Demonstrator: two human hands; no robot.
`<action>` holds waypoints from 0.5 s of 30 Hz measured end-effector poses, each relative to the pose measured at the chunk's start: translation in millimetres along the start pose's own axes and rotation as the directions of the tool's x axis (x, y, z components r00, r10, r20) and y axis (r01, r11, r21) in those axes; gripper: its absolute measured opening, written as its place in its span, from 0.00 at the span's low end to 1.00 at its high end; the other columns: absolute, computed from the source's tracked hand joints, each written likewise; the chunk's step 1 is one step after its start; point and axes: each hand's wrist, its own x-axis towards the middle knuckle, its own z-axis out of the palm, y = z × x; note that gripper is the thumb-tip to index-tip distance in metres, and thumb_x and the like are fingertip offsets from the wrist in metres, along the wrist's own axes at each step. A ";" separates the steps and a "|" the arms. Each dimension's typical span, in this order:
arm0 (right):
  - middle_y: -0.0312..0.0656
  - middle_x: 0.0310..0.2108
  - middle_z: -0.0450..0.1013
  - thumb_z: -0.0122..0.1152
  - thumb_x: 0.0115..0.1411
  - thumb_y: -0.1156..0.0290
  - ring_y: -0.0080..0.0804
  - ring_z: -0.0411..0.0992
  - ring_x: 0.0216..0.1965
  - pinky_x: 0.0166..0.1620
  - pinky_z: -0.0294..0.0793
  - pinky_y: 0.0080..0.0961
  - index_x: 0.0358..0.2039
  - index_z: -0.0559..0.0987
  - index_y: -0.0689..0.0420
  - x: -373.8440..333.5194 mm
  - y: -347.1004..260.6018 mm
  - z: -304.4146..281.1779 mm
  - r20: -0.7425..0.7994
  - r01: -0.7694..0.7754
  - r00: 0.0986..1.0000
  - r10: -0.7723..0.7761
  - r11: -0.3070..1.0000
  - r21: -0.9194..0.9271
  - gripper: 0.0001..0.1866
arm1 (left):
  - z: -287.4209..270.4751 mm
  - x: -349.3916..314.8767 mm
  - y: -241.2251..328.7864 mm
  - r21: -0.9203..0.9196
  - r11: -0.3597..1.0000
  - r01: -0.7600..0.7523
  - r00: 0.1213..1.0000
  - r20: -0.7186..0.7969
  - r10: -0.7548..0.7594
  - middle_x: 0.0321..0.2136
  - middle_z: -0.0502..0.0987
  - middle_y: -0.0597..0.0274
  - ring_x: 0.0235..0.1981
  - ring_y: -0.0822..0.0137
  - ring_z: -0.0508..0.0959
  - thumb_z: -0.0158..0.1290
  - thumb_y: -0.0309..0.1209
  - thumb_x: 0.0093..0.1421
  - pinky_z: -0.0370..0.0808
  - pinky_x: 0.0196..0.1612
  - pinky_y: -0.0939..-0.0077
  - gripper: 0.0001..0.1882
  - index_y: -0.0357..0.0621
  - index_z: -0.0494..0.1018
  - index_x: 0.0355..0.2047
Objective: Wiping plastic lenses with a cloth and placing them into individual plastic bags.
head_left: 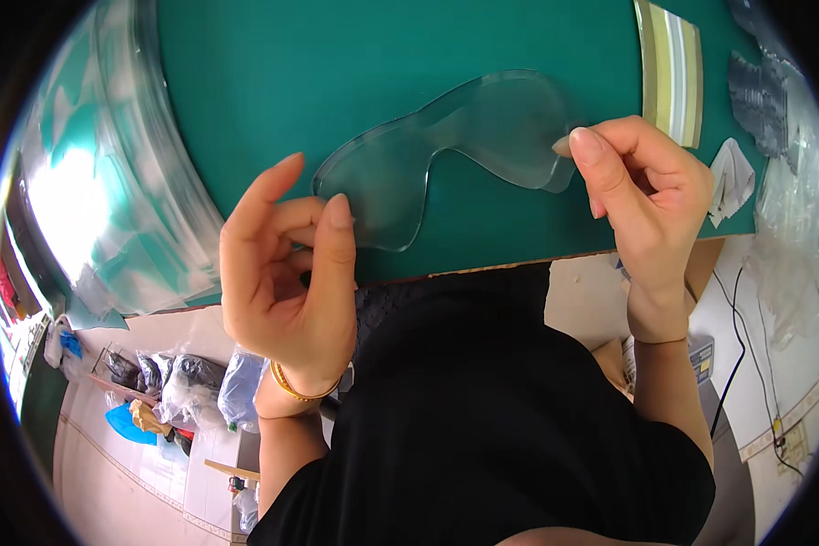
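A clear goggle lens [482, 118], with two rounded lobes and a nose notch, is held up over the green tabletop, tilted so its right end lies farther from me. My left hand [287, 264], with a gold bracelet at the wrist, grips the left lobe's edge between thumb and bent fingers; its index finger sticks out free of the lens. At the opposite end, my right hand [642, 177] pinches the lens rim between thumb and forefinger, the other fingers curled. Where the fingers press behind the left lobe is partly hidden.
Shiny clear plastic sheets [123, 173] are piled on the table's left side. Upper right lie a striped cream-and-white strip [672, 73], a grey cloth [733, 182] and crumpled clear plastic [796, 218]. Below the table edge are bagged items [187, 378] at left and black cables [737, 337] at right.
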 end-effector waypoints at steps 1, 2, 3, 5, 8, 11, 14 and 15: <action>0.30 0.16 0.68 0.62 0.63 0.72 0.11 0.60 0.16 0.21 0.53 0.12 0.27 0.81 0.64 0.2 0.4 0.8 -0.007 -0.002 1.000 0.002 1.000 0.001 0.10 | 1.2 0.8 -0.7 0.015 0.999 -0.028 0.999 -0.018 0.028 0.26 0.77 0.65 0.23 0.83 0.73 0.58 0.15 0.58 0.68 0.24 0.92 0.20 0.31 0.71 0.51; 0.30 0.16 0.68 0.62 0.63 0.72 0.11 0.60 0.16 0.21 0.53 0.12 0.27 0.81 0.64 0.5 1.1 1.4 -0.006 -0.009 1.000 0.009 1.000 0.001 0.10 | 0.8 1.2 0.0 -0.003 1.000 -0.012 1.000 -0.008 0.012 0.26 0.78 0.64 0.23 0.83 0.73 0.58 0.15 0.58 0.68 0.24 0.93 0.20 0.30 0.70 0.51; 0.30 0.16 0.68 0.62 0.63 0.72 0.11 0.60 0.16 0.21 0.53 0.11 0.28 0.81 0.64 0.9 1.9 1.9 0.000 -0.006 1.000 0.006 1.000 0.002 0.09 | 1.5 1.6 -1.2 -0.003 1.000 -0.007 1.000 -0.005 0.007 0.26 0.78 0.64 0.23 0.83 0.73 0.58 0.15 0.58 0.68 0.24 0.93 0.20 0.30 0.70 0.51; 0.30 0.16 0.68 0.62 0.63 0.72 0.11 0.60 0.16 0.21 0.54 0.11 0.28 0.81 0.64 0.6 1.2 3.0 0.009 -0.007 1.000 0.007 1.000 0.005 0.09 | 0.7 0.8 -1.6 0.025 0.999 -0.039 0.999 -0.013 0.040 0.27 0.78 0.63 0.23 0.83 0.73 0.58 0.15 0.58 0.68 0.25 0.93 0.20 0.29 0.69 0.52; 0.30 0.16 0.68 0.62 0.63 0.72 0.12 0.61 0.17 0.21 0.54 0.11 0.29 0.81 0.64 0.7 0.1 3.4 0.000 -0.006 1.000 0.006 1.000 -0.014 0.09 | 0.3 -0.2 -1.6 0.005 0.999 -0.039 0.999 0.011 0.039 0.27 0.78 0.63 0.24 0.82 0.73 0.58 0.15 0.59 0.69 0.25 0.92 0.21 0.30 0.68 0.53; 0.30 0.16 0.68 0.62 0.63 0.72 0.12 0.61 0.17 0.21 0.53 0.11 0.29 0.82 0.64 1.0 0.9 4.1 -0.003 0.000 1.000 0.000 1.000 -0.024 0.09 | -0.8 -0.9 -1.9 0.031 0.998 -0.058 0.998 0.021 0.058 0.27 0.78 0.63 0.24 0.81 0.74 0.57 0.15 0.59 0.69 0.26 0.92 0.21 0.30 0.67 0.53; 0.30 0.15 0.67 0.62 0.63 0.72 0.12 0.60 0.16 0.21 0.53 0.12 0.29 0.82 0.64 1.2 1.1 4.2 0.009 0.008 1.000 -0.008 0.999 -0.053 0.09 | -0.5 -2.1 -2.1 0.065 0.995 -0.073 0.997 0.018 0.072 0.27 0.78 0.62 0.24 0.81 0.74 0.57 0.15 0.59 0.69 0.26 0.92 0.21 0.30 0.67 0.53; 0.30 0.15 0.67 0.62 0.63 0.72 0.12 0.60 0.16 0.21 0.53 0.12 0.29 0.82 0.64 1.2 1.1 4.1 0.011 0.017 1.000 -0.016 0.998 -0.057 0.09 | -0.3 -2.6 -2.0 0.074 0.994 -0.080 0.997 0.009 0.079 0.27 0.78 0.62 0.24 0.81 0.74 0.57 0.15 0.59 0.69 0.25 0.92 0.21 0.30 0.68 0.53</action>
